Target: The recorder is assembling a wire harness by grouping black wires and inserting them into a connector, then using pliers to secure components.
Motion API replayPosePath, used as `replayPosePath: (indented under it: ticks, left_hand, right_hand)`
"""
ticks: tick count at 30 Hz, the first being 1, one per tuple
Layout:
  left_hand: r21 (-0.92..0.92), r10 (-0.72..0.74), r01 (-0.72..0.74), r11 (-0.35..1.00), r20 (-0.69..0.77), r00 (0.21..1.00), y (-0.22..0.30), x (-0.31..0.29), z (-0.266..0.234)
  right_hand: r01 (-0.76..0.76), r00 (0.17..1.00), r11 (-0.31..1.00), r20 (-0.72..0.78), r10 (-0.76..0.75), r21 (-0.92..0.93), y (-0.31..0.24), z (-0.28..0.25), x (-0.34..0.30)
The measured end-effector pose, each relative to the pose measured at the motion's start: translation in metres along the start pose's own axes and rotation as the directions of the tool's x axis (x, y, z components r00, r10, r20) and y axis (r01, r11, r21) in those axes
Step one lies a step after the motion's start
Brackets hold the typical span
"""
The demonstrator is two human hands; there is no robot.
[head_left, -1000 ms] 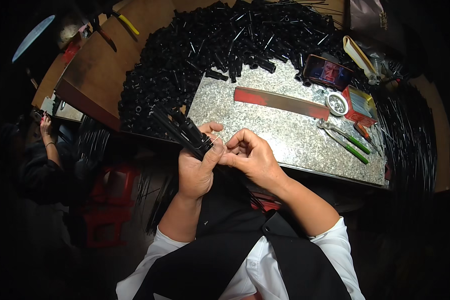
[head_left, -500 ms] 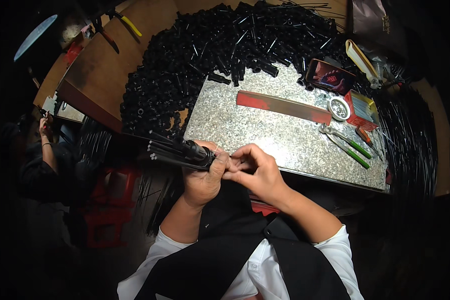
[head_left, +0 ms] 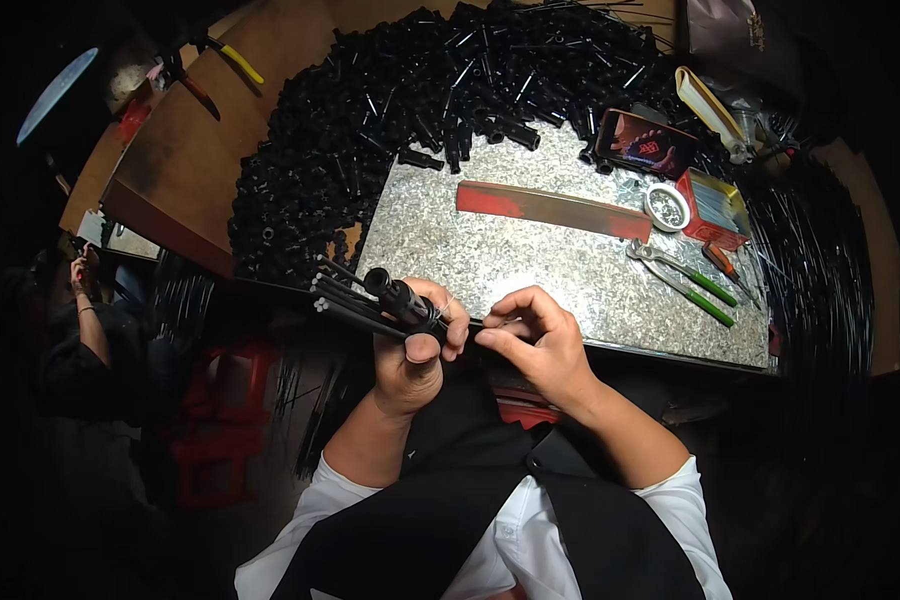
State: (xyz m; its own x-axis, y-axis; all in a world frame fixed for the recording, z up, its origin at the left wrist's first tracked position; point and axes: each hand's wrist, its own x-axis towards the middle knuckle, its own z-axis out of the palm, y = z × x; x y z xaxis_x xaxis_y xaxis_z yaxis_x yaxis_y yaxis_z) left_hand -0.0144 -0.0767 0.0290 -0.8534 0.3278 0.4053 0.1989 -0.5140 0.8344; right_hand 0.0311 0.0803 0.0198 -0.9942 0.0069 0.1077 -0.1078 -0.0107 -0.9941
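Observation:
My left hand (head_left: 408,378) is closed around a short black tubular part (head_left: 394,297) and a bundle of thin black rods (head_left: 348,300) with pale grey ends, which stick out toward the left. Its thumb points up at the near side of the tube. Close by on the right, my right hand (head_left: 548,342) has thumb and forefinger pinched on a thin dark strand (head_left: 478,323) that runs toward the left hand. What the strand joins onto is hidden by the fingers. Both hands are in front of the near edge of the speckled stone board (head_left: 420,225).
A large heap of black tubular parts (head_left: 370,110) lies behind the board. On it are a red-brown bar (head_left: 550,210), a white cup (head_left: 667,207), a red box (head_left: 715,205), green-handled pliers (head_left: 680,285) and a phone (head_left: 645,145). Long dark rods (head_left: 820,270) hang at right. Another person's hand (head_left: 85,270) shows far left.
My right hand has drawn away to the right from the left hand, opening a gap with the strand across it. The left thumb has lifted, and the tube shows more fully.

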Motion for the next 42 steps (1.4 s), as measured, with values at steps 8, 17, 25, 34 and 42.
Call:
replayPosePath:
  ticks: [8, 17, 25, 34, 42]
  left_hand:
    - [0.108, -0.018, 0.016, 0.994, 0.018, 1.0, 0.002, 0.004, 0.005]
    - [-0.02, -0.046, 0.046, 0.999, -0.01, 0.999, 0.0, 0.002, 0.007]
    - [0.293, 0.048, -0.088, 0.952, 0.139, 0.989, -0.002, 0.003, 0.009]
    - [0.104, -0.007, 0.002, 0.995, 0.047, 0.999, 0.005, 0.003, 0.014]
    - [0.104, -0.002, 0.008, 0.995, -0.056, 0.998, 0.003, 0.005, 0.005]
  right_hand:
    - [0.019, 0.992, 0.999, -0.125, -0.014, 0.036, 0.004, -0.021, -0.005]
    - [0.03, 0.941, 0.958, -0.316, -0.123, -0.284, -0.003, -0.073, -0.022]
    - [0.04, 0.866, 0.946, -0.461, -0.194, -0.323, -0.008, -0.117, -0.036]
    - [0.078, 0.875, 0.886, -0.395, -0.281, -0.457, -0.008, -0.114, -0.034]
    - [-0.005, 0.887, 0.236, -0.114, -0.448, -0.972, -0.01, -0.168, -0.036]
